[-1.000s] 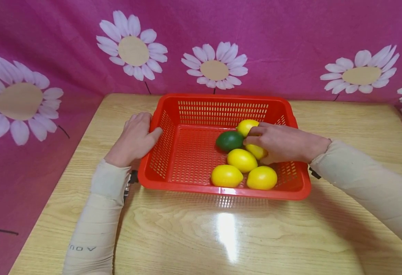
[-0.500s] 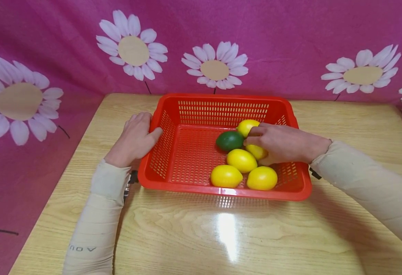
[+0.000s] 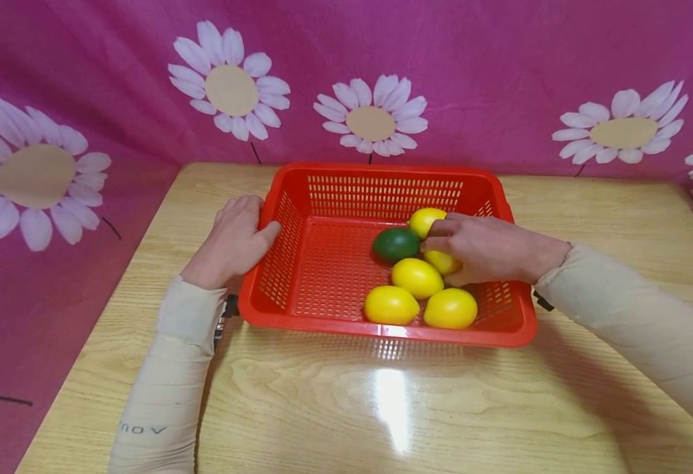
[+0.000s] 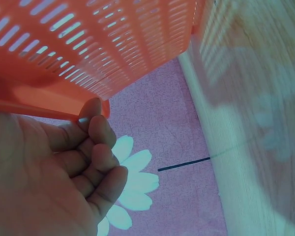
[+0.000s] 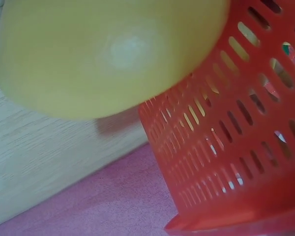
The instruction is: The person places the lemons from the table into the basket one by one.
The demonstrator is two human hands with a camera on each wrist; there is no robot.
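Note:
My left hand (image 3: 230, 240) grips the left rim of a red perforated plastic basket (image 3: 382, 332), thumb over the edge. In the left wrist view its curled fingers (image 4: 103, 130) lie under the basket's rim. Inside the basket, toward its right side, my right hand (image 3: 476, 249) holds a lemon (image 3: 443, 263), which its fingers partly cover. Another lemon (image 3: 426, 222) lies just behind. A dark green oval fruit (image 3: 396, 244) is left of my right fingertips. Nearer the front lie three more lemons (image 3: 417, 278). In the right wrist view a large yellow rounded thing (image 5: 103, 54) fills the upper left.
The basket stands on a light wood-grain table (image 3: 322, 408). Behind and to the left hangs a magenta cloth (image 3: 482, 79) with white daisies. Black pieces on wrist straps (image 3: 543, 300) sit close to the basket's sides.

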